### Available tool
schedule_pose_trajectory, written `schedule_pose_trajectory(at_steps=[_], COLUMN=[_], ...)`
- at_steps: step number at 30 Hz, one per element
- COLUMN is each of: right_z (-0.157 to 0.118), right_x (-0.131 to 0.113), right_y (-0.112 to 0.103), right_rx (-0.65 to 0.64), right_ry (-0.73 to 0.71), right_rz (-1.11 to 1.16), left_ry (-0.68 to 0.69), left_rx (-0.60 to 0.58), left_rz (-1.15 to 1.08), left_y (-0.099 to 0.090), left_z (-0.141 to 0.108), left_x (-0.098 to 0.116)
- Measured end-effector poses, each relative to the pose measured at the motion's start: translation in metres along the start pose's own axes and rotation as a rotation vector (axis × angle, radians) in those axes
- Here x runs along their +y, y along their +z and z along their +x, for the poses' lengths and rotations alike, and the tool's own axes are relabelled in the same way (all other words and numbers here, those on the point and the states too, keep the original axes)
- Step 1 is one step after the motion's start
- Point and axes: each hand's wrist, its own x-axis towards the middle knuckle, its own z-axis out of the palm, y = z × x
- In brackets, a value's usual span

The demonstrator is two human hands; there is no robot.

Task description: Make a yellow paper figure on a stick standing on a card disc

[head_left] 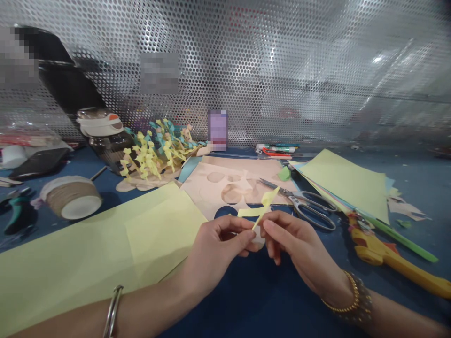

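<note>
My left hand [225,239] is closed in a pinch on a thin yellow paper strip [267,201], low in the middle of the view. Close beside it, on the right, my right hand [291,234] has its fingers bent together at the same strip; whether its fingertips grip the paper is hard to tell. A small pale piece lies partly hidden between the hands. Just beyond them is a pinkish sheet [197,180] with round holes cut in it. Scissors [313,202] with grey handles rest at its right edge, blades partly open.
Large yellow sheets [105,253] cover the left side. Behind stand yellow and blue paper sprigs [151,155], a jar [109,141] and a twine roll [72,197]. At right are stacked papers [348,183] and a yellow glue gun [398,260].
</note>
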Motion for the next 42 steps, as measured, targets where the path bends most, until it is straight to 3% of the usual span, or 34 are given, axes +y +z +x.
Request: schedule_pose_trajectory(at_steps=[10, 18, 25, 33, 42], right_z=[0.002, 0.003, 0.001, 0.006, 0.022], right_x=[0.008, 0.005, 0.0, 0.001, -0.007], right_y=[-0.003, -0.002, -0.001, 0.002, 0.014], right_rx=[0.016, 0.015, 0.026, 0.005, -0.071], right_ry=[-0.042, -0.02, -0.005, -0.02, 0.062], right_rz=[-0.081, -0.097, -0.07, -0.018, 0.097], left_ry=[0.068, 0.057, 0.053, 0.038, 0.091], left_rx=[-0.204, -0.185, -0.07, -0.058, -0.093], left_rz=[0.051, 0.053, -0.001, -0.036, -0.065], left_y=[-0.004, -0.003, -0.001, -0.001, -0.004], left_z=[-0.004, -0.002, -0.002, -0.003, -0.006], left_x=[0.0, -0.001, 0.0, 0.002, 0.002])
